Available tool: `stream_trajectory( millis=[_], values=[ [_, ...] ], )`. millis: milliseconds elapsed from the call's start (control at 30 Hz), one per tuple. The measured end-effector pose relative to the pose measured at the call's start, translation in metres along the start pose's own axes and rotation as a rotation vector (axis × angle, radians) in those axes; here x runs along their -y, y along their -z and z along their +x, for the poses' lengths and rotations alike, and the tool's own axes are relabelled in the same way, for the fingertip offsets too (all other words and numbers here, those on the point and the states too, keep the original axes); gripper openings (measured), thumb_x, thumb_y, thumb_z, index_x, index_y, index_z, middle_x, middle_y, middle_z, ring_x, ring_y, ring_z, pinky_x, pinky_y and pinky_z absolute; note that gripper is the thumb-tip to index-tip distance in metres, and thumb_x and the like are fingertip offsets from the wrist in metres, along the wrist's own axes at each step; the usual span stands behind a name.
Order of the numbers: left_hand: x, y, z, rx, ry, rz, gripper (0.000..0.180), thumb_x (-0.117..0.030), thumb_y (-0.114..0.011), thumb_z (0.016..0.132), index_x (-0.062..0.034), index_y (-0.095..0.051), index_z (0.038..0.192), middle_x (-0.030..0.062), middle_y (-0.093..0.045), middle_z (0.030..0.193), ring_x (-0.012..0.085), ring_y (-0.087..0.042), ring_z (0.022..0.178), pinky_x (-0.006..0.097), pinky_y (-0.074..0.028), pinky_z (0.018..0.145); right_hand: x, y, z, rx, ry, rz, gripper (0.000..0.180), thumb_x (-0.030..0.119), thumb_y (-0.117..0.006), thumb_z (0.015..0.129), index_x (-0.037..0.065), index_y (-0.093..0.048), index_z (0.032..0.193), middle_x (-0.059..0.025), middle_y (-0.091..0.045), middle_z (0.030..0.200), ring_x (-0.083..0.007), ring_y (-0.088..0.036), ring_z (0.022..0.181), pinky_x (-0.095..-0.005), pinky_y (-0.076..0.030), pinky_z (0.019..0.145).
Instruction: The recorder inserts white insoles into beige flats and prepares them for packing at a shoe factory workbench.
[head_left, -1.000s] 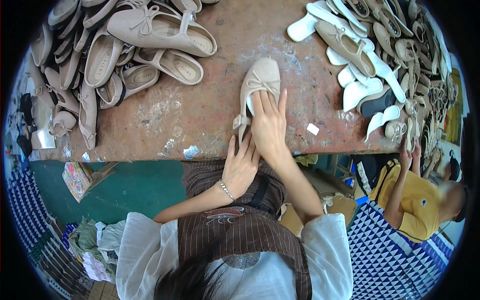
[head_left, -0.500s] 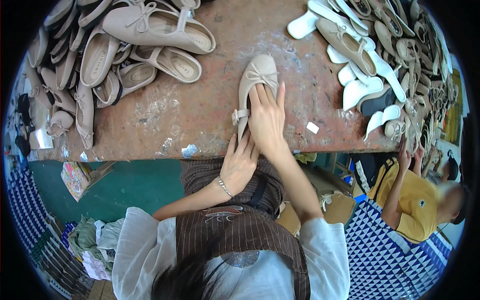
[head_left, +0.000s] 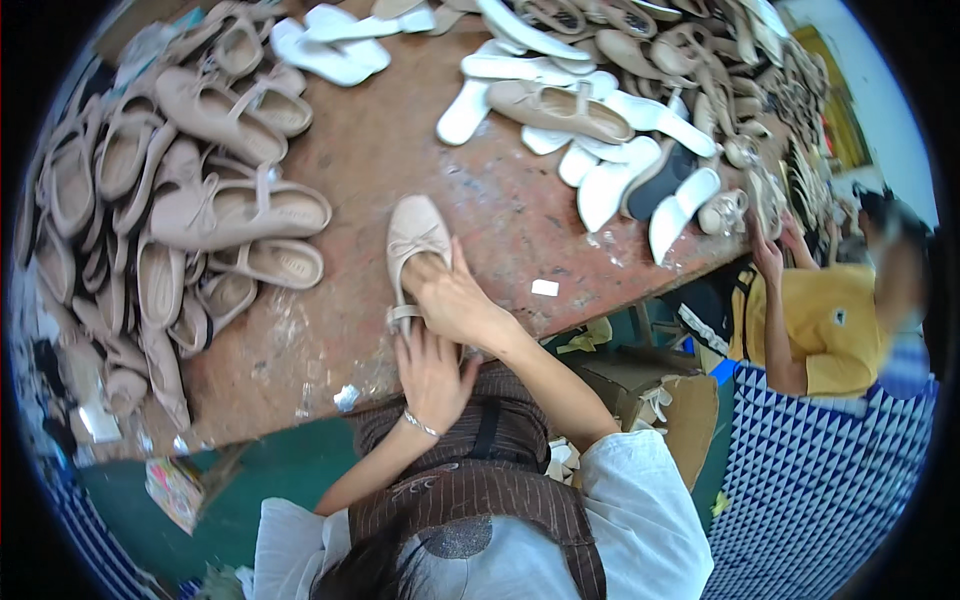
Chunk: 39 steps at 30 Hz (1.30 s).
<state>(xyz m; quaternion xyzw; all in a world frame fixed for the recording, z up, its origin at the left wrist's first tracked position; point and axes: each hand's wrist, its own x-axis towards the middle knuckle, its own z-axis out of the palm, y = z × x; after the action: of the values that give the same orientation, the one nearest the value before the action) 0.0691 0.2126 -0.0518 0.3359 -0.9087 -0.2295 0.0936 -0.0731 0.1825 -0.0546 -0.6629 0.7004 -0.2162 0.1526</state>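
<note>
A beige ballet flat (head_left: 420, 222) with a small bow and an instep strap rests sole down on the worn table, its toe pointing away from me. My right hand (head_left: 458, 303) grips it, with some fingers inside the opening and one along the outer right side. Beside the heel, my left hand (head_left: 435, 375) lies with fingers extended and thumb apart, its fingertips near the strap. My hands cover the heel and most of the insole.
Beige strapped flats pile up on the table's left (head_left: 240, 215). White sole-shaped pieces (head_left: 465, 112) and more shoes lie at the far right. A small white slip (head_left: 545, 288) sits near the front edge. A yellow-shirted person (head_left: 825, 325) handles shoes at right; an open cardboard box (head_left: 690, 415) stands below.
The view has turned, so the table edge now slants and the shoe appears lower and further left. My right hand stays in the shoe; my left hand has moved closer along its heel.
</note>
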Motion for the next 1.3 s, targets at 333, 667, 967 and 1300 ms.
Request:
stream_trajectory(
  millis=[333,667,967,1300],
  values=[
    [0.042,0.044,0.098,-0.169,-0.075,-0.462,0.015,-0.001,-0.059,0.076,0.0030,-0.049,0.086,0.0193,-0.057,0.099,0.0368,-0.054,0.086,0.041,-0.044,0.076,-0.204,0.118,0.009,-1.035,-0.460,-0.426,0.037,0.000,-0.059,0.078,0.006,-0.068,0.113,-0.0179,-0.066,0.112,-0.0368,-0.057,0.115,-0.0468,-0.041,0.104],
    [0.016,0.018,0.122,-0.453,0.022,-0.581,0.036,-0.010,-0.055,0.094,0.0054,-0.047,0.126,0.0181,-0.055,0.113,0.0314,-0.057,0.109,0.038,-0.042,0.098,-0.098,0.103,-0.010,-0.575,-0.017,0.081,0.019,0.000,-0.065,0.071,0.005,-0.072,0.087,-0.0127,-0.068,0.084,-0.0307,-0.067,0.084,-0.0415,-0.054,0.079],
    [0.000,-0.010,0.158,-0.184,0.250,-0.024,0.046,-0.024,-0.070,0.077,-0.0165,-0.063,0.122,0.0090,-0.065,0.113,0.0296,-0.057,0.113,0.056,-0.034,0.095,-0.235,0.142,-0.063,-0.885,-1.063,-0.275,0.056,0.015,-0.068,0.085,-0.006,-0.049,0.133,-0.0303,-0.045,0.133,-0.0465,-0.046,0.119,-0.0476,-0.044,0.099],
    [0.086,0.111,0.129,-0.522,-0.026,-0.537,0.050,0.011,-0.047,0.079,0.0046,-0.064,0.125,0.0189,-0.067,0.122,0.0243,-0.061,0.118,0.036,-0.043,0.106,-0.252,0.143,-0.078,-0.995,-1.104,0.031,0.087,0.020,-0.074,0.075,-0.002,-0.032,0.148,-0.0325,-0.031,0.150,-0.0479,-0.043,0.129,-0.0457,-0.036,0.110]
  ],
)
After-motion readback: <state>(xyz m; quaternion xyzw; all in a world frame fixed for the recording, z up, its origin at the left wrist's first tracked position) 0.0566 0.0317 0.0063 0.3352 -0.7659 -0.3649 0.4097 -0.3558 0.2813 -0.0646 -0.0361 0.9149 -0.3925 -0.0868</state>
